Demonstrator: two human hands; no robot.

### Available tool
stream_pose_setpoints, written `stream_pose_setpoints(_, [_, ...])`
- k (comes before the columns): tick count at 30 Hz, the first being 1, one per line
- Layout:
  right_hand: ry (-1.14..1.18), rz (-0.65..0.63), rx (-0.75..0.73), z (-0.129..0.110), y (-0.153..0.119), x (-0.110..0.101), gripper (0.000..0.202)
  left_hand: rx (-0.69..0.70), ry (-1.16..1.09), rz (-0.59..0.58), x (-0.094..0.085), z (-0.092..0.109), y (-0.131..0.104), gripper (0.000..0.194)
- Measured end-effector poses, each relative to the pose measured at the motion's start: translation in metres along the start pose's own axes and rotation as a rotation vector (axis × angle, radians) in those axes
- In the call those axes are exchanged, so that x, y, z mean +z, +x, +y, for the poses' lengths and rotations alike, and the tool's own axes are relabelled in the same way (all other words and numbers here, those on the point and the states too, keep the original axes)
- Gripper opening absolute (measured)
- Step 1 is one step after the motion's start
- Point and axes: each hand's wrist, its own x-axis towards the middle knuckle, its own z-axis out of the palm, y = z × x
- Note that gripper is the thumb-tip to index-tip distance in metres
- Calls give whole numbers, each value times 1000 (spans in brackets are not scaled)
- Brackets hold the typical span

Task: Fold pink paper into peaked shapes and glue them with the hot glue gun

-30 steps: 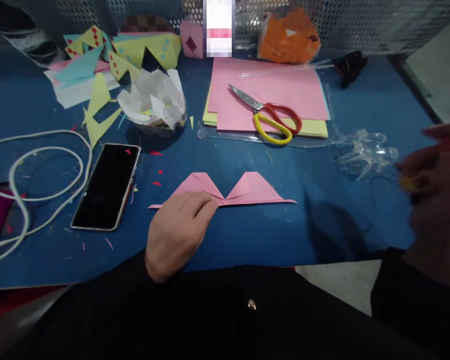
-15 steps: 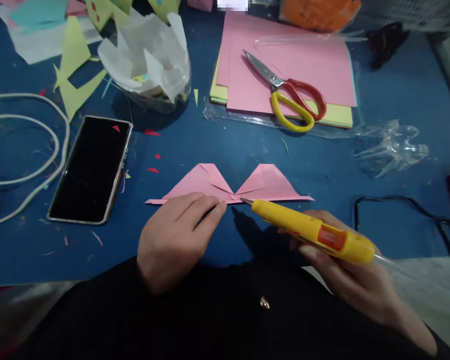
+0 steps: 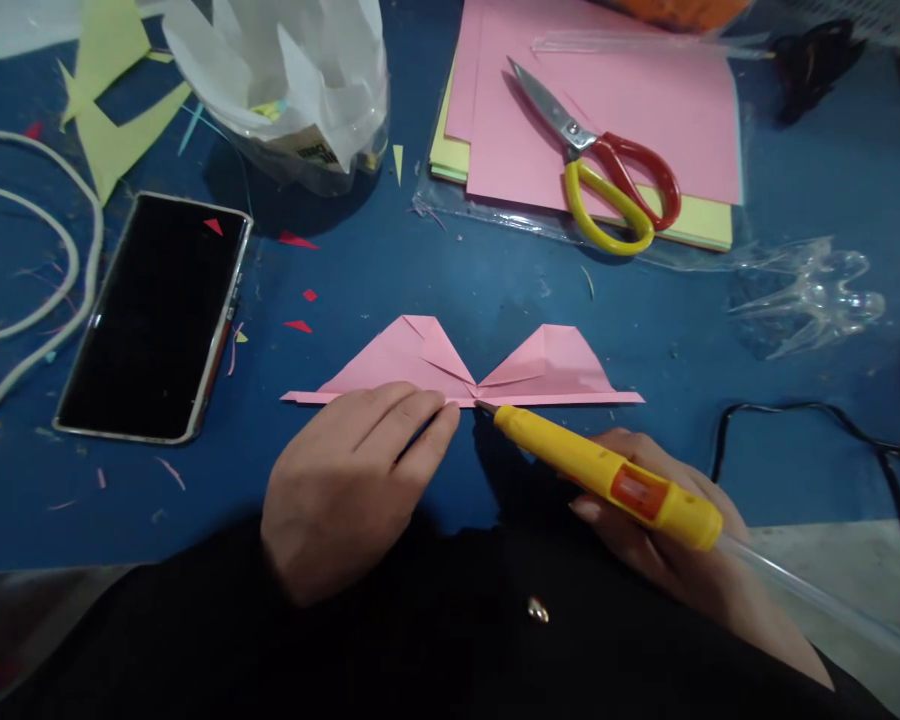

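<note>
A folded pink paper (image 3: 577,365) with two peaks and a narrow strip along its lower edge lies flat on the blue table. My left hand (image 3: 352,480) presses on the strip left of its middle, fingers together on the paper. My right hand (image 3: 667,530) is wrapped round a yellow glue gun (image 3: 570,450) with a clear glue stick coming out of its back end. The gun's dark tip is at the strip, just below the notch between the peaks and right of my left fingertips. Whether glue comes out cannot be seen.
Scissors (image 3: 607,190) lie on pink and yellow sheets (image 3: 510,150) at the back. A phone (image 3: 154,315) and white cable (image 3: 94,250) are at left, a paper-lined plastic container (image 3: 315,150) behind. Clear plastic (image 3: 817,300) and a black cable (image 3: 825,410) are at right. Red scraps lie around.
The glue gun's tip has shifted slightly left and down along the strip, nearer my left fingertips. My left hand stays on the paper. The camera view has moved a little.
</note>
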Motion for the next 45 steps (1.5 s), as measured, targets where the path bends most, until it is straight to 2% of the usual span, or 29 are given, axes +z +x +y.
stream_pose_setpoints(13, [-61, 11, -39, -1, -1, 3, 26, 9, -3, -7, 0, 0, 0, 23])
stream_pose_setpoints(20, [-44, 1, -1, -7, 3, 1, 27, 1, -7, 0, 1, 0, 0, 21])
stream_pose_setpoints(39, [-35, -9, 46, -4, -3, 2, 23, 6, -3, -29, -1, -1, -1, 22])
stream_pose_setpoints(45, [-47, 7, 5, -4, -2, 1, 22, 2, 6, -16, -1, 0, 0, 21])
